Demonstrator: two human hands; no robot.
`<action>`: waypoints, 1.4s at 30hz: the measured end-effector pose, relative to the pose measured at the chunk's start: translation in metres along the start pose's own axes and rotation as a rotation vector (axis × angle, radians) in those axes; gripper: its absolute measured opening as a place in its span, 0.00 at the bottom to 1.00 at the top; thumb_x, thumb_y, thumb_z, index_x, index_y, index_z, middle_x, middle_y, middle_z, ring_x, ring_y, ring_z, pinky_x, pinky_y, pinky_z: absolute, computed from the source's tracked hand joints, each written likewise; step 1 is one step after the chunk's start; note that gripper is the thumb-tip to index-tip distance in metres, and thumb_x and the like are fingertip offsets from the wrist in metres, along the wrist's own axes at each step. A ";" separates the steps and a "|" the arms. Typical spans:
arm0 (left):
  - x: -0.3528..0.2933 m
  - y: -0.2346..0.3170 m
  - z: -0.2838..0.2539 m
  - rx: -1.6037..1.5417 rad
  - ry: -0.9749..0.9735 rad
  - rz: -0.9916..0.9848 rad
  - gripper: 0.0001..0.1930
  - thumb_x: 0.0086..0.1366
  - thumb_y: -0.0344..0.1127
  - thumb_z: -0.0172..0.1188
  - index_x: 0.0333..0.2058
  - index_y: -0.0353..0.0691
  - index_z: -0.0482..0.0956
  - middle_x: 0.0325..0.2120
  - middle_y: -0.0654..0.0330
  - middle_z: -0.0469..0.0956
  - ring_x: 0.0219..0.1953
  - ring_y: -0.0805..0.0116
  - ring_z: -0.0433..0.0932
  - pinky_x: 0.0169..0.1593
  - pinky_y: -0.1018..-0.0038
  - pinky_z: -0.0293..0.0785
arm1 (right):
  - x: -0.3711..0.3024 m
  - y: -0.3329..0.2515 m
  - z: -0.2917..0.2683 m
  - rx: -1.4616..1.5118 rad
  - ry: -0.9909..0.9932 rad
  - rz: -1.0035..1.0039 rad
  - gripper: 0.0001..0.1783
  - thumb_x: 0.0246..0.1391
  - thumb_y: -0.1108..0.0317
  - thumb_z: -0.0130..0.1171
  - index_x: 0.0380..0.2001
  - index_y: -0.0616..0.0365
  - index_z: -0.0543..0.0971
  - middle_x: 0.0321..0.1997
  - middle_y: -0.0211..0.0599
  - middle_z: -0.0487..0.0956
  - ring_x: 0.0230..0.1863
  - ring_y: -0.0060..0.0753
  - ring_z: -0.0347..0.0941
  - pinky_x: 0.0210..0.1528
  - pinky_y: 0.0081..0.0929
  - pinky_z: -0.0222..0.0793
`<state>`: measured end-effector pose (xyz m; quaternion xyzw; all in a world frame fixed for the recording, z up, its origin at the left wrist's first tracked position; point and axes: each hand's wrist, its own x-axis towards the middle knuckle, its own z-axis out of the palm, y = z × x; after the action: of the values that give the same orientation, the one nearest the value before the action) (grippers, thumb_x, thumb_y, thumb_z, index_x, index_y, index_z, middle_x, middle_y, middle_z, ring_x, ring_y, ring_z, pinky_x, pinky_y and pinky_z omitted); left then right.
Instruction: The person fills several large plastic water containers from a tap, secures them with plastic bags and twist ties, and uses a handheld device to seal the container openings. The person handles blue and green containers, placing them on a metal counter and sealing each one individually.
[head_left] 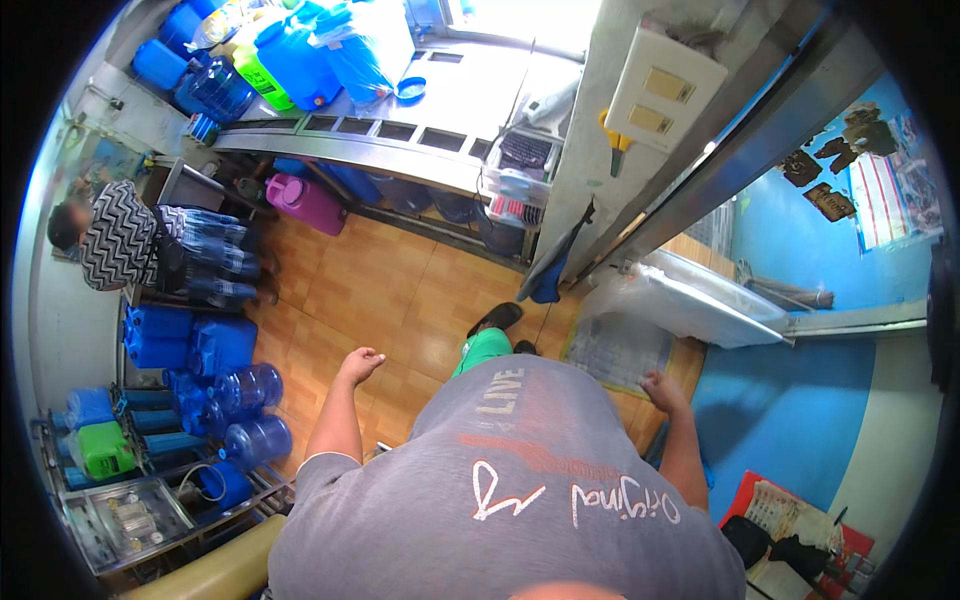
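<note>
My left hand (pixel 361 366) hangs away from my body over the tiled floor, loosely curled with its fingertips a little apart and nothing in it. My right hand (pixel 663 391) hangs on the other side, likewise loosely bent and bare of any object. It is nearest a grey mat (pixel 618 350) on the floor by a doorway. My grey printed shirt (pixel 540 440) fills the lower middle. Beyond it show a green trouser leg (pixel 484 349) and a dark shoe (pixel 496 319). Neither hand touches anything that I can make out.
Blue water jugs (pixel 248 385) and a metal rack (pixel 130 520) line the left side. A person (pixel 125 240) stands far left. A pink jug (pixel 305 203) sits under a counter (pixel 455 110) bearing containers. Yellow-handled scissors (pixel 615 145) hang beside a wall switch (pixel 665 90).
</note>
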<state>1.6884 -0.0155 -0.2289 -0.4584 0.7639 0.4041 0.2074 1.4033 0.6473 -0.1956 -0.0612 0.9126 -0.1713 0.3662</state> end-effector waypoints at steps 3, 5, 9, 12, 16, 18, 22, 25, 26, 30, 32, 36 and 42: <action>0.007 0.041 -0.009 0.029 0.000 0.044 0.33 0.59 0.52 0.68 0.54 0.32 0.76 0.45 0.52 0.82 0.49 0.63 0.80 0.54 0.71 0.74 | -0.009 0.011 0.010 0.097 -0.014 0.036 0.27 0.56 0.54 0.58 0.53 0.62 0.76 0.48 0.53 0.80 0.51 0.53 0.76 0.54 0.41 0.71; 0.008 0.060 -0.007 0.049 -0.026 0.071 0.31 0.60 0.49 0.68 0.55 0.34 0.75 0.46 0.55 0.81 0.47 0.68 0.79 0.52 0.72 0.74 | -0.008 0.013 0.017 0.147 -0.023 0.062 0.27 0.56 0.54 0.58 0.53 0.62 0.76 0.49 0.53 0.80 0.51 0.53 0.76 0.54 0.41 0.71; 0.012 0.072 -0.008 0.090 -0.009 0.097 0.29 0.59 0.51 0.68 0.51 0.35 0.79 0.42 0.53 0.83 0.45 0.65 0.81 0.50 0.71 0.76 | 0.006 0.001 0.035 0.109 -0.035 0.050 0.27 0.57 0.54 0.57 0.54 0.62 0.76 0.51 0.53 0.80 0.52 0.54 0.76 0.55 0.42 0.71; 0.016 0.058 -0.019 0.061 -0.028 0.097 0.23 0.60 0.50 0.67 0.44 0.37 0.84 0.36 0.54 0.85 0.40 0.67 0.82 0.47 0.70 0.76 | 0.025 -0.017 0.045 0.054 -0.046 -0.033 0.26 0.57 0.55 0.55 0.53 0.61 0.76 0.53 0.53 0.79 0.53 0.54 0.76 0.55 0.43 0.71; 0.015 0.022 -0.037 0.040 0.021 0.057 0.16 0.59 0.46 0.69 0.34 0.37 0.86 0.28 0.58 0.84 0.32 0.70 0.79 0.39 0.71 0.76 | 0.053 -0.054 0.050 0.045 -0.076 -0.124 0.26 0.55 0.54 0.54 0.53 0.60 0.77 0.54 0.52 0.78 0.56 0.54 0.74 0.57 0.43 0.70; 0.013 0.001 -0.043 -0.022 0.023 -0.019 0.14 0.57 0.43 0.71 0.29 0.37 0.85 0.24 0.62 0.82 0.28 0.73 0.77 0.35 0.71 0.74 | 0.064 -0.082 0.046 -0.008 -0.084 -0.171 0.26 0.55 0.54 0.55 0.52 0.60 0.77 0.54 0.52 0.78 0.56 0.53 0.74 0.58 0.42 0.69; 0.025 -0.050 -0.047 -0.092 0.083 -0.099 0.18 0.51 0.45 0.76 0.19 0.39 0.77 0.18 0.62 0.78 0.21 0.73 0.72 0.27 0.69 0.71 | 0.086 -0.160 0.036 -0.035 -0.125 -0.251 0.27 0.55 0.53 0.55 0.52 0.60 0.78 0.54 0.52 0.78 0.56 0.51 0.74 0.58 0.41 0.69; 0.046 -0.097 -0.054 -0.088 0.135 -0.118 0.22 0.46 0.44 0.77 0.15 0.40 0.71 0.14 0.62 0.74 0.19 0.71 0.70 0.24 0.68 0.69 | 0.115 -0.239 0.033 -0.107 -0.180 -0.366 0.27 0.55 0.53 0.56 0.53 0.59 0.77 0.55 0.50 0.78 0.56 0.50 0.74 0.58 0.39 0.69; 0.050 -0.114 -0.058 -0.041 0.156 -0.069 0.20 0.44 0.42 0.76 0.15 0.42 0.70 0.13 0.62 0.73 0.18 0.71 0.69 0.24 0.68 0.69 | 0.122 -0.267 0.033 -0.058 -0.221 -0.363 0.27 0.55 0.53 0.56 0.53 0.57 0.77 0.55 0.50 0.78 0.56 0.50 0.74 0.58 0.39 0.69; 0.075 -0.153 -0.106 -0.084 0.227 -0.207 0.18 0.41 0.35 0.71 0.13 0.43 0.65 0.10 0.63 0.67 0.16 0.71 0.65 0.22 0.70 0.67 | 0.152 -0.415 0.027 -0.196 -0.236 -0.548 0.26 0.56 0.53 0.57 0.55 0.54 0.76 0.52 0.47 0.79 0.55 0.48 0.75 0.57 0.40 0.70; 0.086 -0.154 -0.162 -0.137 0.302 -0.169 0.14 0.44 0.31 0.71 0.17 0.43 0.69 0.14 0.66 0.68 0.20 0.74 0.66 0.25 0.74 0.68 | 0.160 -0.499 0.006 -0.296 -0.273 -0.633 0.25 0.56 0.54 0.58 0.55 0.53 0.76 0.56 0.45 0.78 0.57 0.46 0.74 0.58 0.41 0.70; 0.109 -0.099 -0.340 -0.358 0.391 0.177 0.12 0.50 0.23 0.67 0.35 0.42 0.78 0.29 0.67 0.74 0.31 0.77 0.69 0.37 0.77 0.71 | 0.168 -0.653 -0.080 -0.137 -0.098 -0.678 0.26 0.60 0.52 0.58 0.61 0.43 0.73 0.60 0.39 0.76 0.60 0.43 0.73 0.63 0.39 0.68; 0.083 0.051 -0.665 0.326 0.778 0.594 0.18 0.60 0.33 0.62 0.49 0.34 0.77 0.47 0.54 0.78 0.50 0.64 0.76 0.58 0.69 0.69 | 0.158 -0.791 -0.334 -0.238 1.058 -0.922 0.25 0.61 0.54 0.55 0.58 0.52 0.73 0.57 0.45 0.77 0.57 0.48 0.72 0.61 0.42 0.68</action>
<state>1.6384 -0.5836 0.1266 -0.3000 0.9347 0.1210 -0.1470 1.0478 -0.0390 0.2101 -0.3891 0.8617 -0.2148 -0.2448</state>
